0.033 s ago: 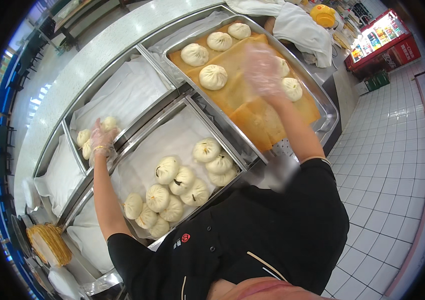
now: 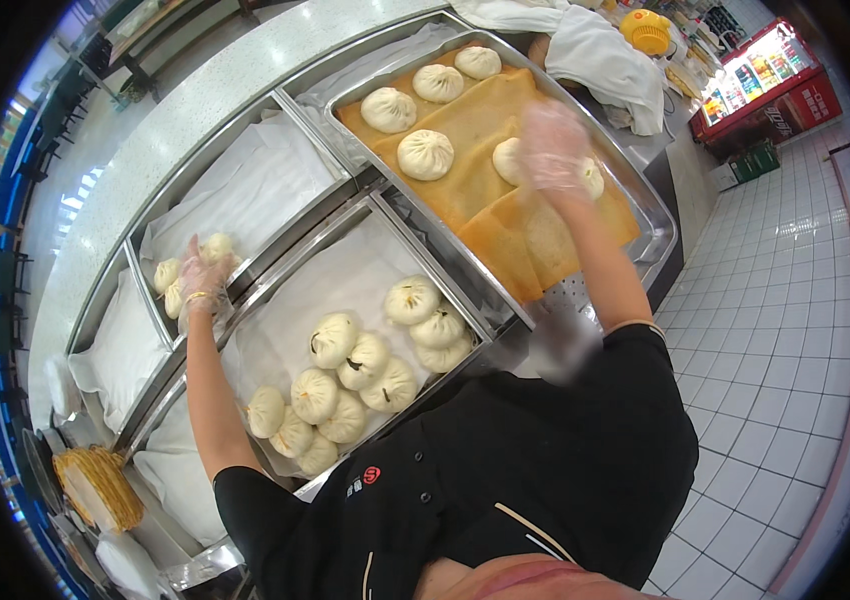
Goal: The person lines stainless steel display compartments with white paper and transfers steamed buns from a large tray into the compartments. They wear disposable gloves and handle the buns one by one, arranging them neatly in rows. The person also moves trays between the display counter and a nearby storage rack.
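My left hand (image 2: 207, 277), in a clear plastic glove, is closed round a pleated steamed bun (image 2: 218, 246) in the left lined compartment. Two more buns (image 2: 168, 273) lie against its left side. Over the right part of the metal tray (image 2: 657, 232) is my gloved right hand (image 2: 553, 150), smeared by motion, so its grip cannot be made out. Just left of it a bun (image 2: 507, 161) shows, and another bun (image 2: 591, 179) peeks out at its lower right. Several buns (image 2: 426, 155) sit farther left on the tray's tan cloth (image 2: 520, 250).
Nearest me, a paper-lined compartment (image 2: 275, 325) holds several buns (image 2: 366, 361) with dark or orange spots. Metal dividers (image 2: 295, 215) stand between the compartments. A white cloth (image 2: 605, 65) lies beyond the tray, a yellow woven stack (image 2: 100, 490) at the lower left.
My right hand has shifted a little to the right and down. A bun it covered now shows on its left, while one farther right is now hidden. The left hand has stayed put.
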A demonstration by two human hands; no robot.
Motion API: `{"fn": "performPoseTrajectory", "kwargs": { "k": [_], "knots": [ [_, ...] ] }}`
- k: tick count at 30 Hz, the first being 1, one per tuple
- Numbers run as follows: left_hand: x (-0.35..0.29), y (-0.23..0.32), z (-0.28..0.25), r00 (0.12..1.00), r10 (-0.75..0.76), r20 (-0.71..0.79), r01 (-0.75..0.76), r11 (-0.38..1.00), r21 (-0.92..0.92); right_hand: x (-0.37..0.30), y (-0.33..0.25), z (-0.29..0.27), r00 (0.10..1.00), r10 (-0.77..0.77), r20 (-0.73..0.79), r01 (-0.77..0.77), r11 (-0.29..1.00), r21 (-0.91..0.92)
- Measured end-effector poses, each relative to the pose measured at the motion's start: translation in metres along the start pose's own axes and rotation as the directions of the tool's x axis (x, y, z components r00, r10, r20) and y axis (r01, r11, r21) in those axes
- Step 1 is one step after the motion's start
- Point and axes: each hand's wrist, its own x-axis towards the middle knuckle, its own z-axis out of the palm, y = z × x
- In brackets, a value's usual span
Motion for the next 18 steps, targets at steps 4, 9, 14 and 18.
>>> {"fn": "performPoseTrajectory", "kwargs": {
  "k": [4, 9, 14, 18],
  "knots": [
    [0.009, -0.008, 0.015, 0.991, 0.086, -0.099, -0.087, 0.996, -0.007, -0.038, 0.063, 0.016, 0.902, 0.227, 0.366, -0.185, 0.972, -0.148],
    [-0.005, -0.044, -0.001, 0.965, 0.087, -0.249, -0.103, 0.993, -0.052, -0.044, 0.073, 0.014, 0.916, 0.072, 0.395, -0.111, 0.991, 0.077],
    [-0.027, -0.096, -0.028, 0.828, 0.117, -0.548, -0.061, 0.991, 0.12, -0.041, 0.129, 0.042, 0.938, 0.106, 0.329, -0.232, 0.899, 0.372],
    [-0.07, -0.126, -0.032, 0.888, -0.163, -0.431, 0.299, 0.915, 0.27, -0.036, 0.218, 0.066, 0.693, 0.045, 0.719, -0.567, -0.583, 0.582]
  ]
}}
